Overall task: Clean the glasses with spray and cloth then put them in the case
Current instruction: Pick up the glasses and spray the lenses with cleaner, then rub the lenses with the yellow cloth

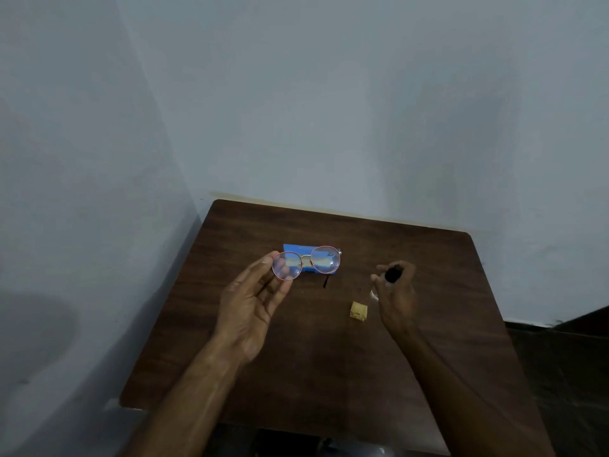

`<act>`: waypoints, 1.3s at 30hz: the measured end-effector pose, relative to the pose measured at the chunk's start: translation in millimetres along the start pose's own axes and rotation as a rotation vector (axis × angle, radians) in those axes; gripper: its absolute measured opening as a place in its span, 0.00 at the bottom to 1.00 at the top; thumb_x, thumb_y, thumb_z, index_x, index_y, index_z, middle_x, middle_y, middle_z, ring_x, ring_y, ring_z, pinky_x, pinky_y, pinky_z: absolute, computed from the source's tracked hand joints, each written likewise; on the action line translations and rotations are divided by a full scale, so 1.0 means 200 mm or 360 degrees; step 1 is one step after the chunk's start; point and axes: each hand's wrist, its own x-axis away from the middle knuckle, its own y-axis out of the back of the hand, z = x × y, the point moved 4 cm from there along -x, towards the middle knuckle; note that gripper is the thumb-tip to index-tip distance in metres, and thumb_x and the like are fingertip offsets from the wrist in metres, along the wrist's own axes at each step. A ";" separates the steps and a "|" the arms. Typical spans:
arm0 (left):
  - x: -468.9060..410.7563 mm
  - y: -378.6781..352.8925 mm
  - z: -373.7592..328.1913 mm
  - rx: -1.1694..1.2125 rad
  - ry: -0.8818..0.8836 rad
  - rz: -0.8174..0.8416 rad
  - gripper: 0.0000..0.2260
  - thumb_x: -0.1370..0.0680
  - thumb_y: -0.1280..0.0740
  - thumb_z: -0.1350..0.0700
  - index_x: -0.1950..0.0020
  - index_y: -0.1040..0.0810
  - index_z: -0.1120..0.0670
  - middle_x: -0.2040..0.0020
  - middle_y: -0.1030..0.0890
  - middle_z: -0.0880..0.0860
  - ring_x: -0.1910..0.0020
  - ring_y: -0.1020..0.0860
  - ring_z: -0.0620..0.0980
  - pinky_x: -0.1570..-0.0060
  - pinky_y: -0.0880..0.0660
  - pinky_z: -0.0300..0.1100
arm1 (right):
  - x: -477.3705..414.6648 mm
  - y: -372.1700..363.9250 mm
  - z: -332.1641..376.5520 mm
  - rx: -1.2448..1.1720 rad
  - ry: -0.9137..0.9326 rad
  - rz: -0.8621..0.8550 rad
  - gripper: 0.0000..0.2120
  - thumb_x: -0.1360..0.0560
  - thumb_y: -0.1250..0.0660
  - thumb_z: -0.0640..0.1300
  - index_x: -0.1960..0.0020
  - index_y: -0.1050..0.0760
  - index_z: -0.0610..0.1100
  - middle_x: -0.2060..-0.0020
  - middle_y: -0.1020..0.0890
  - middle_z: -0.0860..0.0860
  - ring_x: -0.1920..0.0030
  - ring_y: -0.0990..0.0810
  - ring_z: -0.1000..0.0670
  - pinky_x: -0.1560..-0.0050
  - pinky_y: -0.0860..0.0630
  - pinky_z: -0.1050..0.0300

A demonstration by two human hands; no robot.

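My left hand (253, 301) holds a pair of round pink-rimmed glasses (324, 259) by the left lens, lifted above the table with the lenses facing me. Behind the glasses a blue case (295, 247) lies flat on the dark wooden table (313, 374). My right hand (397, 291) is closed around a small spray bottle (393, 273) with a dark top, held to the right of the glasses and apart from them. A small folded yellow cloth (358, 311) rests on the table below and between my hands.
The table stands in a corner against pale blue-grey walls (296, 110). Its far edge runs along the back wall, and its left edge is near the side wall. A dark floor shows at the lower right.
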 end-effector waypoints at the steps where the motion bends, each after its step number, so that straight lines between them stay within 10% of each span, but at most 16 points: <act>1: -0.01 -0.01 0.01 -0.0015 0.0004 0.0000 0.16 0.26 0.28 0.59 0.39 0.16 0.59 0.51 0.10 0.56 0.55 0.11 0.49 0.58 0.15 0.39 | -0.04 -0.01 -0.03 0.0024 -0.0001 0.0008 0.17 0.20 0.30 0.40 0.38 0.36 0.47 0.43 0.20 0.48 0.48 0.20 0.57 0.56 0.24 0.74; 6: -0.05 -0.03 0.06 -0.0087 -0.0023 -0.0057 0.10 0.17 0.34 0.60 0.39 0.17 0.60 0.51 0.10 0.55 0.54 0.11 0.49 0.56 0.15 0.38 | -0.22 -0.11 -0.22 0.0029 -0.0096 0.0100 0.17 0.20 0.31 0.45 0.40 0.37 0.55 0.45 0.20 0.54 0.49 0.16 0.49 0.52 0.16 0.37; 22: -0.09 -0.17 0.16 -0.0048 -0.0037 -0.0150 0.10 0.17 0.36 0.61 0.40 0.18 0.58 0.51 0.10 0.57 0.55 0.10 0.50 0.59 0.15 0.38 | -0.35 -0.26 -0.46 0.0034 -0.0226 0.0376 0.17 0.21 0.29 0.46 0.41 0.36 0.57 0.51 0.21 0.56 0.50 0.17 0.50 0.51 0.17 0.44; 33: -0.10 -0.20 0.24 0.0006 -0.0008 -0.0106 0.12 0.25 0.31 0.59 0.43 0.16 0.59 0.50 0.11 0.59 0.55 0.10 0.51 0.59 0.15 0.39 | -0.21 -0.21 -0.62 0.0041 -0.0482 0.0330 0.52 0.33 0.17 0.45 0.19 0.47 0.50 0.31 0.22 0.49 0.34 0.22 0.48 0.35 0.23 0.47; 39: -0.11 -0.18 0.25 0.0010 0.0039 -0.0092 0.13 0.26 0.31 0.59 0.42 0.16 0.59 0.48 0.11 0.59 0.53 0.11 0.52 0.59 0.15 0.40 | -0.04 -0.23 -0.67 0.0130 -0.0666 -0.0020 0.20 0.30 0.22 0.41 0.46 0.30 0.44 0.57 0.21 0.49 0.53 0.18 0.42 0.52 0.21 0.46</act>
